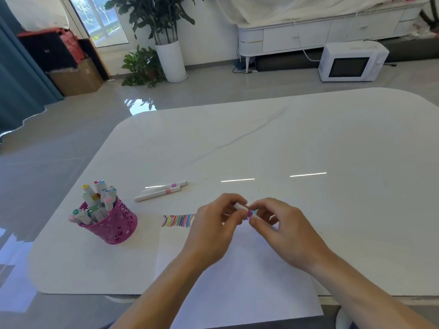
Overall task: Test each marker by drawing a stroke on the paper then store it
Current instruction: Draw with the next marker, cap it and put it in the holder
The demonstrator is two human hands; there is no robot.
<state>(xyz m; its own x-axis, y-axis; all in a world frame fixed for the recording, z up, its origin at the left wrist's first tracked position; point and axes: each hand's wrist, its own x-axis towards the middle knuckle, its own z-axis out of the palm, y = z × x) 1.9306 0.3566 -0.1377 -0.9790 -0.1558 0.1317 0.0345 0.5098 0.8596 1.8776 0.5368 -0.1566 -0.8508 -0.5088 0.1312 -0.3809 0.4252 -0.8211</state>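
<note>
Head view, table scene. 1 white table (285,138) is shown across the middle of the frame.

1 sheet of paper (237,281) is laid at lower centre, its near edge overhanging the table. 1 row of coloured strokes (178,220) is drawn along its far edge and is partly covered by the hands.

The left hand (213,224) is curled round the white barrel of 1 held marker (238,206), just above the paper at centre. The right hand (280,224) is pinched on that marker's purple end. Whether this end is a cap or a tip cannot be told, since the fingers stand in the way.

2 loose markers (164,190) are laid side by side on the table, left of centre and beyond the paper. 1 has a purple band and 1 a pink band.

1 pink perforated pen holder (114,224) is stood at lower left, well apart from the hands. At least 7 capped marker ends are counted in it. The markers overlap, so the full number cannot be told.

Beyond the table, 1 microwave (351,62) is seen on the floor at upper right, before 1 white cabinet (297,39). 2 potted plants (154,43) are placed at upper centre-left. 1 cardboard box (78,77) is set at upper left.
</note>
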